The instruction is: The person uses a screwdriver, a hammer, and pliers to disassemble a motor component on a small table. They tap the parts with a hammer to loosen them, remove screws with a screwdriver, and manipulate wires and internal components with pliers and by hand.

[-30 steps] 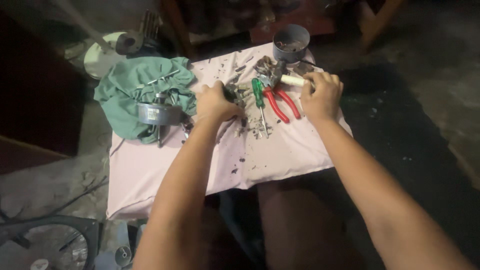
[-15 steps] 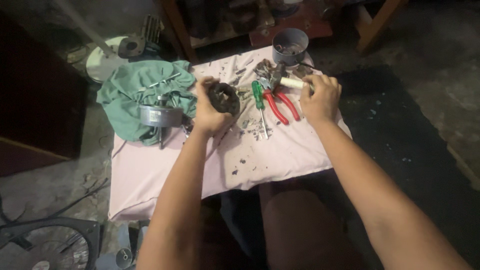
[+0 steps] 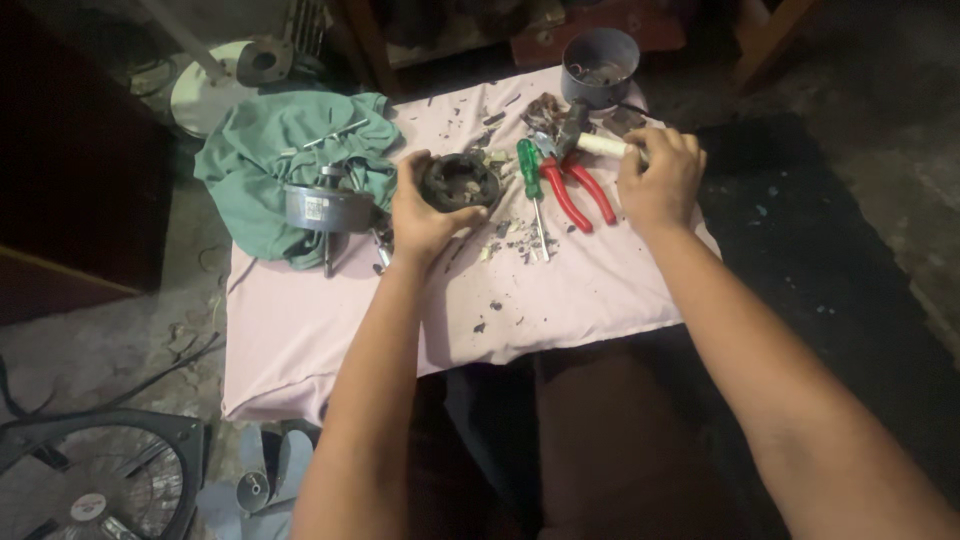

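A dark round motor part [image 3: 458, 182] is held off the bench [image 3: 330, 330] by the left hand [image 3: 425, 215], whose fingers are clamped around its rim; it sits near the centre of the pink-covered surface. At 3 o'clock from it, the right hand [image 3: 660, 180] is closed on the pale handle of a hammer [image 3: 590, 135], the head of which lies toward the 10 o'clock side of that hand. Between the hands lie a green-handled screwdriver [image 3: 530, 175] and red-handled pliers [image 3: 578, 190], just beside each other. A grey metal motor housing [image 3: 328, 208] rests on a green cloth [image 3: 270, 160] at 9 o'clock, and a grey cup [image 3: 600, 65] stands at 1 o'clock. Dark debris [image 3: 515, 240] is scattered over the cover. Judged from this arrangement, the part could slip, since it is gripped only at one side of the rim. The pliers and screwdriver could be struck or knocked off if the hammer is swung across them. Loose fragments could be swept to the floor by either forearm.
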